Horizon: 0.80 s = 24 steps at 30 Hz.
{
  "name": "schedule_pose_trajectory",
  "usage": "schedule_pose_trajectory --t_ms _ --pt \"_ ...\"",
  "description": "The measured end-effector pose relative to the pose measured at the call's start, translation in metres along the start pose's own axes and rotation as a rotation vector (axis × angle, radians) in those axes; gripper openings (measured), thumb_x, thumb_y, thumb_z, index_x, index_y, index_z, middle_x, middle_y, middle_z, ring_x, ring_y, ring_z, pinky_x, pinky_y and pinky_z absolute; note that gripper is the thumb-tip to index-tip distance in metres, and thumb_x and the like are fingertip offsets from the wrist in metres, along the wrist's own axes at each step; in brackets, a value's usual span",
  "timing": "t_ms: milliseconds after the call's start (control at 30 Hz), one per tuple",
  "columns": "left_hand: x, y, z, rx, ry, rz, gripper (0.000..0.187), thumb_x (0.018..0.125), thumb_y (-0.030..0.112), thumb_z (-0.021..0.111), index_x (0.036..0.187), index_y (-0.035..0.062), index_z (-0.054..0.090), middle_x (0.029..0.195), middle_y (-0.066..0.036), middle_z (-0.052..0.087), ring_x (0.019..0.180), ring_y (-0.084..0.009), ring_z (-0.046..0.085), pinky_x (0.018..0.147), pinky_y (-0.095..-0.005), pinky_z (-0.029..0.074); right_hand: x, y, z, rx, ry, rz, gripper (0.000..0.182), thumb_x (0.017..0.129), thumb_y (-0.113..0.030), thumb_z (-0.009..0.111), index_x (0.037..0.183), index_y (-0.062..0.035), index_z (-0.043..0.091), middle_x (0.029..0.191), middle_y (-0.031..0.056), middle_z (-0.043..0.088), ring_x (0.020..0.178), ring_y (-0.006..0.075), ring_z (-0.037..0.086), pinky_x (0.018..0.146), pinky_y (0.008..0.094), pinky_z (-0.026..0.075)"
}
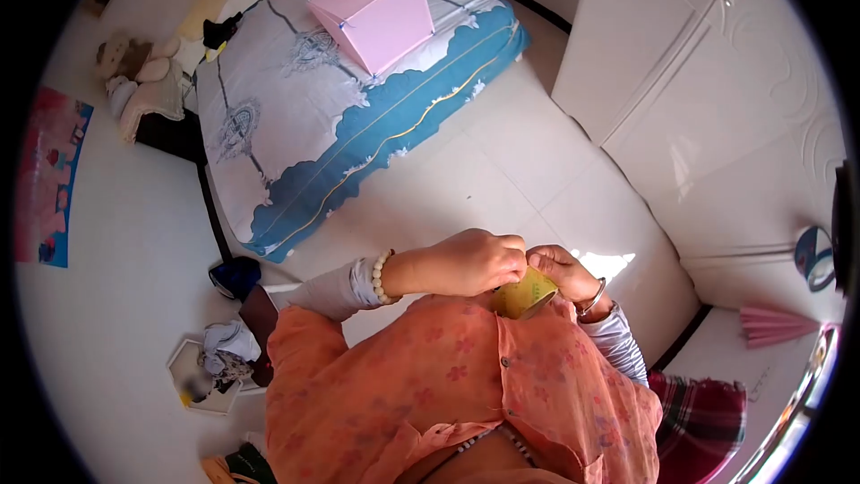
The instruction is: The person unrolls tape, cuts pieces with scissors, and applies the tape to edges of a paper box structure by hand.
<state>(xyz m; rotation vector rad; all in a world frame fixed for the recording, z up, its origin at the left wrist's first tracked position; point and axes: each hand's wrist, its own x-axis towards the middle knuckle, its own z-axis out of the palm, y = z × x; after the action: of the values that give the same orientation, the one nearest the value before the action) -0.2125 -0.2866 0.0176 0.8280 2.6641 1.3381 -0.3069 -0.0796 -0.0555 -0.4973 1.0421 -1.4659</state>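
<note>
In front of my chest, both hands are closed on a small yellow packet (528, 292) with greenish printing. My left hand (475, 263) comes in from the left, its fingers pinched at the packet's upper edge. My right hand (566, 271) grips the same edge from the right, thumb and fingers close to those of the left. Part of the packet is hidden behind the fingers and the orange flowered shirt (421, 358). A beaded bracelet (380, 278) circles the left wrist, and a metal bangle (592, 297) the right.
Beyond my hands stands a bed with a grey and teal cover (287, 108), bearing a pink box (381, 22). White wardrobes (708, 116) line the right side. A hexagonal shelf (193, 381) with cloth hangs at left. Dark plaid cloth (703, 421) lies at lower right.
</note>
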Motion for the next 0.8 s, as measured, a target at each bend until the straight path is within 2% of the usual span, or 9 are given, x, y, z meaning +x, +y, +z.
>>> schedule_pose_trajectory --t_ms 100,200,267,333,400,533,600,733,800 --pt "0.012 -0.036 -0.026 0.163 -0.011 -0.033 0.007 0.085 0.008 0.056 0.083 0.0035 0.051 0.087 -0.009 0.051 0.063 -0.0282 0.054 0.057 -0.0394 0.043 0.046 -0.035 -0.024 -0.055 -0.012 0.073 0.028 0.098 -0.027 0.050 0.095 -0.0013 0.060 0.083 -0.0018 0.059 0.075 0.0055 0.052 0.069 0.0222 0.044" --pt "0.041 -0.079 -0.055 0.138 0.022 -0.109 0.008 0.085 0.009 0.056 0.083 0.0037 0.051 0.087 -0.009 0.051 0.067 -0.0283 0.054 0.059 -0.0388 0.044 0.090 -0.075 -0.057 -0.130 0.158 0.097 0.028 0.098 -0.028 0.049 0.096 -0.0014 0.060 0.084 -0.0017 0.059 0.077 0.0056 0.052 0.072 0.0234 0.045" --pt "0.070 -0.112 -0.080 0.119 0.073 -0.114 0.008 0.085 0.009 0.056 0.083 0.0039 0.052 0.089 -0.009 0.052 0.069 -0.0282 0.055 0.060 -0.0380 0.045 0.121 -0.113 -0.089 -0.218 0.055 0.108 0.029 0.098 -0.029 0.049 0.097 -0.0017 0.060 0.085 -0.0014 0.059 0.079 0.0059 0.052 0.073 0.0236 0.044" --pt "0.101 -0.138 -0.100 0.098 0.139 -0.135 0.008 0.086 0.010 0.056 0.084 0.0042 0.052 0.090 -0.009 0.052 0.071 -0.0281 0.055 0.061 -0.0371 0.045 0.158 -0.130 -0.149 -0.092 -0.084 0.160 0.030 0.097 -0.029 0.049 0.100 -0.0020 0.061 0.086 -0.0009 0.059 0.079 0.0066 0.052 0.073 0.0227 0.044" --pt "0.137 -0.162 -0.123 0.079 0.244 -0.181 0.008 0.088 0.012 0.056 0.092 0.0048 0.056 0.095 -0.008 0.054 0.071 -0.0268 0.056 0.063 -0.0350 0.047 0.186 -0.171 -0.185 -0.143 -0.169 0.136 0.030 0.097 -0.029 0.050 0.100 -0.0016 0.061 0.087 -0.0002 0.060 0.079 0.0069 0.052 0.073 0.0222 0.044" --pt "0.193 -0.200 -0.184 -0.039 0.265 -0.365 0.015 0.089 0.015 0.057 0.100 0.0058 0.059 0.100 -0.007 0.055 0.075 -0.0251 0.057 0.066 -0.0342 0.048 0.246 -0.242 -0.226 -0.276 -0.154 0.216 0.027 0.096 -0.024 0.048 0.099 -0.0006 0.061 0.087 0.0007 0.061 0.081 0.0077 0.054 0.073 0.0224 0.044" --pt "0.206 -0.235 -0.202 0.037 0.271 -0.213 0.019 0.090 0.019 0.058 0.103 0.0057 0.061 0.101 -0.008 0.055 0.077 -0.0235 0.058 0.067 -0.0334 0.048 0.278 -0.264 -0.251 -0.266 -0.223 0.263 0.026 0.096 -0.022 0.047 0.100 -0.0003 0.062 0.089 0.0010 0.062 0.083 0.0079 0.054 0.073 0.0223 0.044" --pt "0.229 -0.282 -0.241 0.066 0.370 -0.217 0.015 0.089 0.018 0.058 0.095 0.0055 0.061 0.100 -0.007 0.055 0.079 -0.0232 0.057 0.068 -0.0336 0.048 0.340 -0.296 -0.288 -0.255 -0.267 0.309 0.026 0.096 -0.020 0.046 0.100 -0.0007 0.062 0.090 0.0007 0.062 0.084 0.0074 0.055 0.074 0.0219 0.045" --pt "0.239 -0.309 -0.268 0.260 0.286 -0.287 0.013 0.087 0.017 0.057 0.089 0.0043 0.059 0.096 -0.008 0.054 0.075 -0.0247 0.057 0.065 -0.0342 0.048 0.382 -0.316 -0.305 -0.275 -0.277 0.324 0.025 0.096 -0.020 0.046 0.099 -0.0009 0.062 0.090 0.0006 0.062 0.083 0.0072 0.055 0.074 0.0218 0.045"
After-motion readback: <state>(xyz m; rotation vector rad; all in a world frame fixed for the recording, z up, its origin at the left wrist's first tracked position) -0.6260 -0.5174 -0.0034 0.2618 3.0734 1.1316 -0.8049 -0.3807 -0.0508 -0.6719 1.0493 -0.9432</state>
